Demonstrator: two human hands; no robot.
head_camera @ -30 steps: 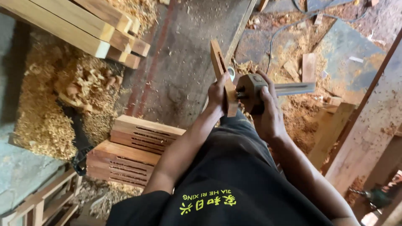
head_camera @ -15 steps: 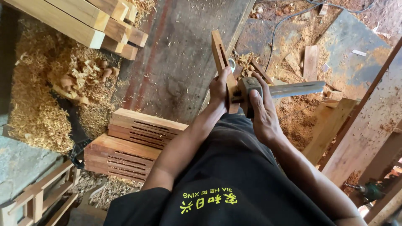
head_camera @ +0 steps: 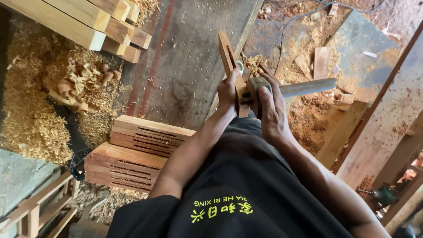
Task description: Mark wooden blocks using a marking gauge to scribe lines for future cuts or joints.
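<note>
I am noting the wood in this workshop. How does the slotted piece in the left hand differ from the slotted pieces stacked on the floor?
The held slotted piece is a single narrow strip, tilted upward in the left hand; the stacked slotted pieces are several, lying flat in two piles. The held one has the right hand pressing a wooden tool against it; the stack is untouched. Both are reddish wood with cut slots.

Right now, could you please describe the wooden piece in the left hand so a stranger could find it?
Start at the dark apron and follow the left hand. It grips a slim slotted stick, tilted up above the hand, unlike the slotted pieces stacked flat on the floor.
</note>
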